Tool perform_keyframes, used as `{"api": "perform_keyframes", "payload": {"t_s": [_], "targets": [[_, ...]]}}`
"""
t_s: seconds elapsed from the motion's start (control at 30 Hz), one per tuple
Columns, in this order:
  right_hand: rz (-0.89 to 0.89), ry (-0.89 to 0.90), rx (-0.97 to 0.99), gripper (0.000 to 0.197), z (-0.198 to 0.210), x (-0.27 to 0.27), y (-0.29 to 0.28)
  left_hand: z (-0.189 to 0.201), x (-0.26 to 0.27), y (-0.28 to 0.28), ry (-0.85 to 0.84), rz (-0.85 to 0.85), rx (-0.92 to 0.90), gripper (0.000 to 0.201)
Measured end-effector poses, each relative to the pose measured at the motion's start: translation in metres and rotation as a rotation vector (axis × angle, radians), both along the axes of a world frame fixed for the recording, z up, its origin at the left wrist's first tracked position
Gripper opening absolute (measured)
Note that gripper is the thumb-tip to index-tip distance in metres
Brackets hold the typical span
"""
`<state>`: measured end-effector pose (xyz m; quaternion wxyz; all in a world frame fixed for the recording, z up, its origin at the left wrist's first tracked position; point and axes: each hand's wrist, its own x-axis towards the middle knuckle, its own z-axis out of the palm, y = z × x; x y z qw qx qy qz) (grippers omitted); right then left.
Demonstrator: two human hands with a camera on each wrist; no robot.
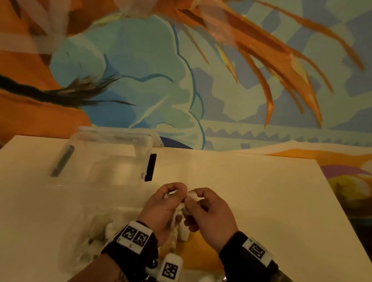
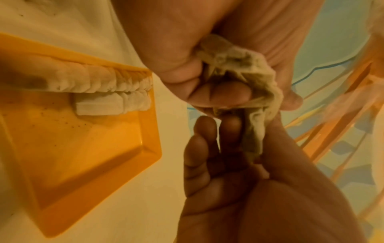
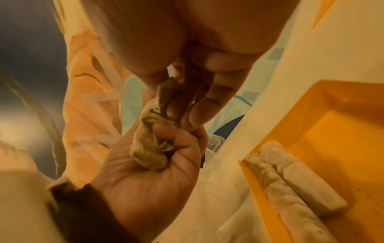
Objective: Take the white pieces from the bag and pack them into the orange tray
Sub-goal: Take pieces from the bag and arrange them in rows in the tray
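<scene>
Both hands meet above the orange tray (image 1: pixel 193 251) and hold one crumpled whitish wrap (image 1: pixel 192 196). My left hand (image 1: pixel 174 193) grips its bunched end (image 2: pixel 234 60) in a fist. My right hand (image 1: pixel 194 200) pinches its twisted end (image 3: pixel 164 93) between thumb and fingertips. What is inside the wrap is hidden. Two white tooth-shaped pieces (image 2: pixel 99 82) (image 2: pixel 112 105) lie side by side at one end of the tray (image 2: pixel 87 144), also in the right wrist view as white pieces (image 3: pixel 290 179) in the tray (image 3: pixel 336 131). A clear bag (image 1: pixel 98 235) with more white pieces lies left of the tray.
A clear plastic box (image 1: pixel 113 157) with a black latch (image 1: pixel 150 167) stands at the back of the pale table (image 1: pixel 254 191). The table's right edge runs diagonally past my right wrist. A painted wall rises behind.
</scene>
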<state>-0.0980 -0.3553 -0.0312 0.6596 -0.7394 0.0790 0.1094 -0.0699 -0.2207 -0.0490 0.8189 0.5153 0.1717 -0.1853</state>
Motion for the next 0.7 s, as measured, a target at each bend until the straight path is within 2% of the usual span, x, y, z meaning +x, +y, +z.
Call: {"api": "perform_keyframes", "payload": {"t_s": [0.07,0.17,0.37,0.5,0.6,0.7], "targets": [[-0.043,0.011,-0.004,0.010,-0.001,-0.001,-0.006,-0.007,-0.002,-0.004,0.012,-0.031,-0.025,0.065],[-0.090,-0.007,-0.038,0.016,-0.003,-0.002,-0.016,-0.012,-0.004,-0.006,0.029,-0.079,-0.016,0.068],[-0.113,-0.062,-0.154,0.036,-0.007,0.002,-0.036,-0.009,-0.012,0.002,-0.052,-0.106,0.047,0.044],[-0.055,-0.117,-0.306,0.049,-0.006,0.005,-0.039,-0.009,-0.012,0.006,-0.168,-0.204,0.165,0.045],[0.009,-0.138,-0.379,0.058,-0.004,0.004,-0.034,-0.004,-0.015,0.002,-0.256,-0.259,0.296,0.020],[-0.020,-0.132,-0.334,0.056,-0.005,0.004,-0.031,-0.005,-0.015,0.002,-0.243,-0.223,0.317,0.028]]}}
